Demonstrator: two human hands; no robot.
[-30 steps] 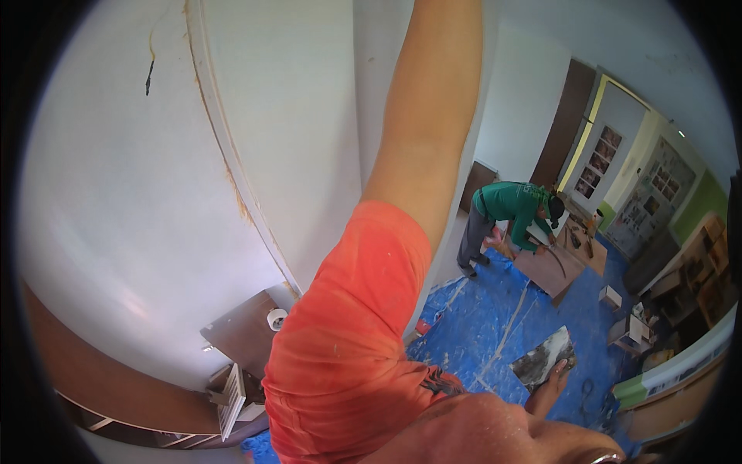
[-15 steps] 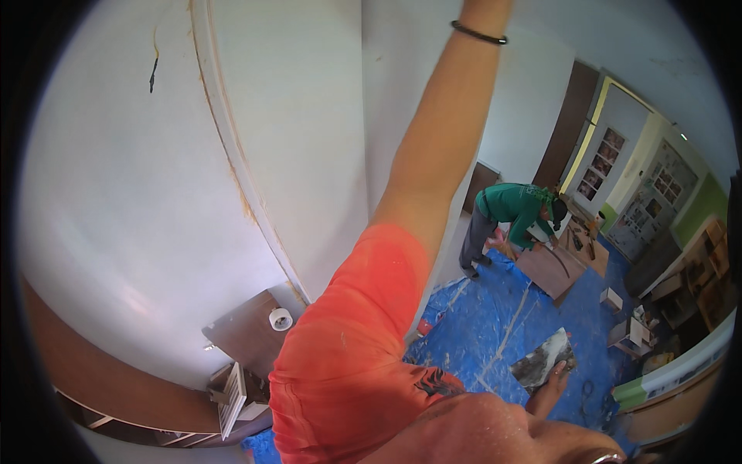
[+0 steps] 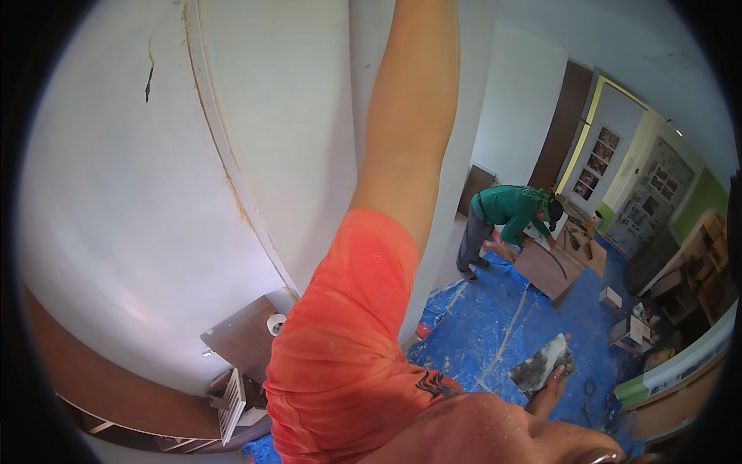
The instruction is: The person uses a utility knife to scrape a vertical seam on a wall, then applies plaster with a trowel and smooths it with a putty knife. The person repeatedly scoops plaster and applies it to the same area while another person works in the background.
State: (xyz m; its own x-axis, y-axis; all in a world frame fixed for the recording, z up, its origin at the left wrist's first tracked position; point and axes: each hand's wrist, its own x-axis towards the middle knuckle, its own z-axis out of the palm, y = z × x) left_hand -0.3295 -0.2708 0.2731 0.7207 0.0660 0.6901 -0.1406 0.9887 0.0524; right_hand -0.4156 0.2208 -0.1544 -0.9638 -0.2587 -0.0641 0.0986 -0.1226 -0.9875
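My left arm (image 3: pixel 410 131), in a short orange sleeve (image 3: pixel 340 301), stretches up past the upper edge of the head view, so the left hand is out of sight. At the lower right, my right hand (image 3: pixel 550 388) grips a thin flat board (image 3: pixel 542 365) by its near edge. Its surface is dark grey with a smeared white, putty-like patch. Part of that wrist is hidden behind my own face at the bottom of the picture.
A person in green (image 3: pixel 510 213) bends over a brown panel (image 3: pixel 545 267) with tools beyond. Blue sheeting (image 3: pixel 479 332) covers the floor. A pale wall (image 3: pixel 124 201) with a dangling wire (image 3: pixel 148 81) is on the left, above a brown ledge (image 3: pixel 116 371). Small boxes (image 3: pixel 632 332) stand at right.
My raised left arm has shifted left and farther up, taking the dark wristband out of view. The board in my right hand has tilted slightly. The person in green stays bent over the panel.
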